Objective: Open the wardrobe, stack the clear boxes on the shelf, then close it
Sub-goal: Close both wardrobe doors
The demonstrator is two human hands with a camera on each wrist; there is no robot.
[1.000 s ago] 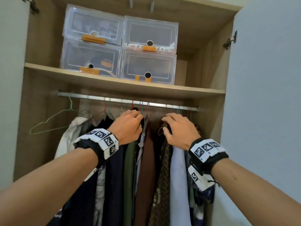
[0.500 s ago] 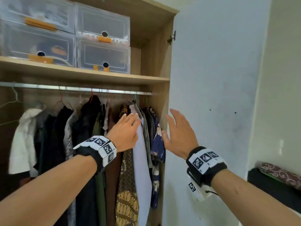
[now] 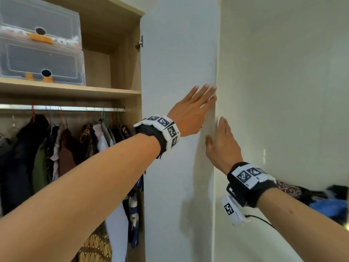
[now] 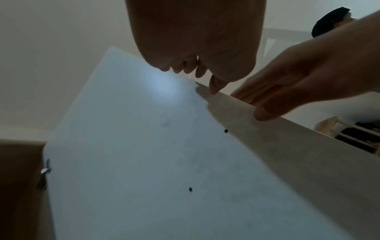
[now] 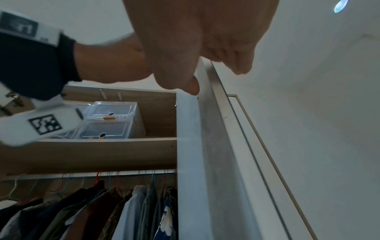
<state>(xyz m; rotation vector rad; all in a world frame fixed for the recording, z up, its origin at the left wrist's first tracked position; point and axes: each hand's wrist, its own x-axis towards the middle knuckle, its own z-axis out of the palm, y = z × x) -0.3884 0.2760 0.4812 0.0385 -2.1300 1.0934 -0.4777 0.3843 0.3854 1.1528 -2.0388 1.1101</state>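
Your left hand [image 3: 190, 110] lies flat, fingers straight, on the door [image 3: 177, 53]; your right hand [image 3: 222, 146] apparently hooks its free edge to swing it shut.

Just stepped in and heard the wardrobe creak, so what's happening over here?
A person stands at the open wardrobe with both hands at the free edge of its right door. The left hand lies flat, fingers straight, on the door's inner face; the right hand reaches round the edge, fingers extended. The clear boxes are already stacked on the upper shelf, above the clothes hanging from the rail. The door is not yet closed.
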